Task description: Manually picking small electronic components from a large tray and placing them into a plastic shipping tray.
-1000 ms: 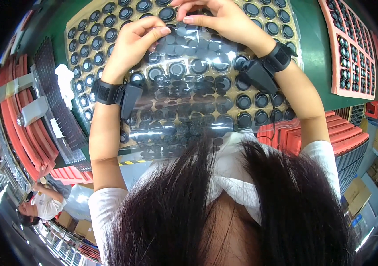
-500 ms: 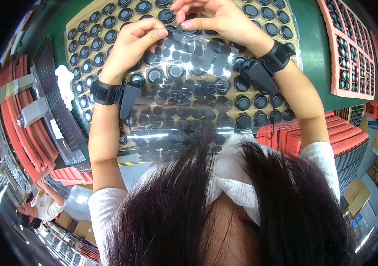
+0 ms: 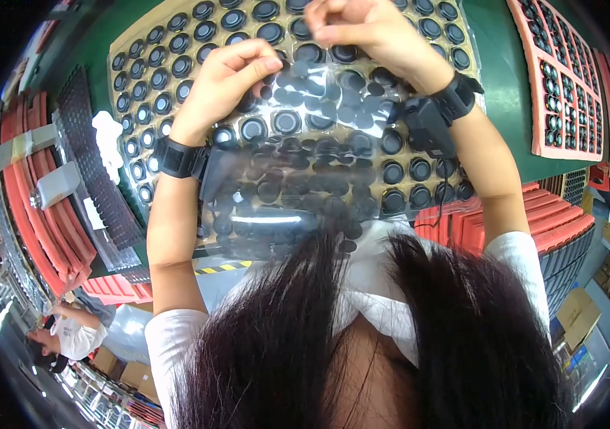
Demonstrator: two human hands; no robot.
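My left hand [image 3: 230, 79] pinches the upper left part of a clear plastic sheet [image 3: 269, 220] dotted with black round stickers [image 3: 351, 100]. The sheet hangs toward me over a tan tray [image 3: 116, 44] filled with rows of black round parts [image 3: 287, 121], each with a ringed face. My right hand [image 3: 366, 32] is raised above the far middle of the tray, apart from the sheet. Its thumb and fingers are closed together and slightly blurred. Whatever they hold, if anything, is too small to make out. A black strapped device sits on each wrist.
The tray lies on a green table [image 3: 498, 64]. At the right is a pink tray [image 3: 539, 107] of similar parts, with stacked red trays [image 3: 519, 218] nearer. Dark perforated strips [image 3: 90, 136], a white cutout piece [image 3: 106, 143] and red strips stand left. Another person [image 3: 79, 336] is at lower left.
My right hand has moved right, away from my left fingertips and the sheet. My left hand has shifted slightly right, still pinching the sheet. The sheet's lower part has moved a little.
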